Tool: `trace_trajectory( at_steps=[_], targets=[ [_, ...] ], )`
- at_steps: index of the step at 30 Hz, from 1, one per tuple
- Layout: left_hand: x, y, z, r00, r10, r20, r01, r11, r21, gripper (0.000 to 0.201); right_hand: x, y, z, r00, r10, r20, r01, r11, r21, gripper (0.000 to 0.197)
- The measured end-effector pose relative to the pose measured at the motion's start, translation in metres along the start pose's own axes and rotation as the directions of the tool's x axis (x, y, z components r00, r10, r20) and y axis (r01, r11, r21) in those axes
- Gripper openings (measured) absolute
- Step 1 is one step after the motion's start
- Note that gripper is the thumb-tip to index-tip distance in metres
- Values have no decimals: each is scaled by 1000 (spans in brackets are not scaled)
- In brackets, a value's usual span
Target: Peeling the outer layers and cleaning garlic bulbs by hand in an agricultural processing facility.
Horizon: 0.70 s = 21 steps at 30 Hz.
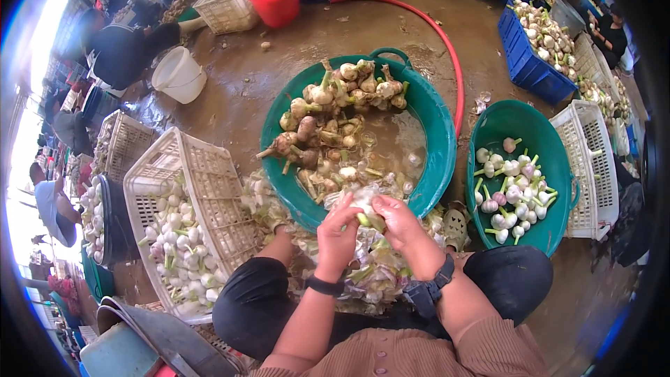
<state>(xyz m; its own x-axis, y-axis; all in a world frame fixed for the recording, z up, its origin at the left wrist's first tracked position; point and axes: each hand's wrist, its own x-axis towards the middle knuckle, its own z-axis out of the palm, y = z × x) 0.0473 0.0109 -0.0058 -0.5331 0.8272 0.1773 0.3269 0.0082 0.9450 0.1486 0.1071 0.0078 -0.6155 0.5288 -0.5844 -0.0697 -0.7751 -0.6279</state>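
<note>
Both my hands meet over the near rim of a wide green tub (441, 141), closed around one garlic bulb (365, 199) with a short green stem. My left hand (338, 232) grips it from the left, and my right hand (399, 222) pinches it from the right. Inside the tub, soil-stained garlic bulbs (328, 98) are heaped at the far and left side, with murky water (394, 136) to the right. Loose peelings (373, 272) lie piled below my hands, between my legs. My fingers partly cover the bulb.
A second green tub (488, 122) with cleaned garlic stands at the right. White crates (183, 145) flank me, the left one full of pale bulbs. A red hose (457, 70) curves over the wet floor. Beyond are a red bucket (273, 1), a white bucket (183, 75) and other people.
</note>
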Motion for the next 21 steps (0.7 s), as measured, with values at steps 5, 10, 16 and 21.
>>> trace_trajectory(
  at_steps=[5,10,16,21],
  targets=[
    [-4,-29,-8,690,-708,152,248,33,-968,16,-30,23,6,842,-436,317,539,661,-522,16],
    [13,-12,-20,471,-782,407,320,-279,-906,29,-53,-24,-18,851,-524,-16,524,851,9,18],
    [11,-17,-25,596,-726,342,355,-144,-924,30,-17,-59,-46,767,-590,253,315,3,-949,25],
    [18,0,-15,545,-838,24,438,261,-860,23,1,-2,8,753,-557,351,522,181,-833,45]
  ],
)
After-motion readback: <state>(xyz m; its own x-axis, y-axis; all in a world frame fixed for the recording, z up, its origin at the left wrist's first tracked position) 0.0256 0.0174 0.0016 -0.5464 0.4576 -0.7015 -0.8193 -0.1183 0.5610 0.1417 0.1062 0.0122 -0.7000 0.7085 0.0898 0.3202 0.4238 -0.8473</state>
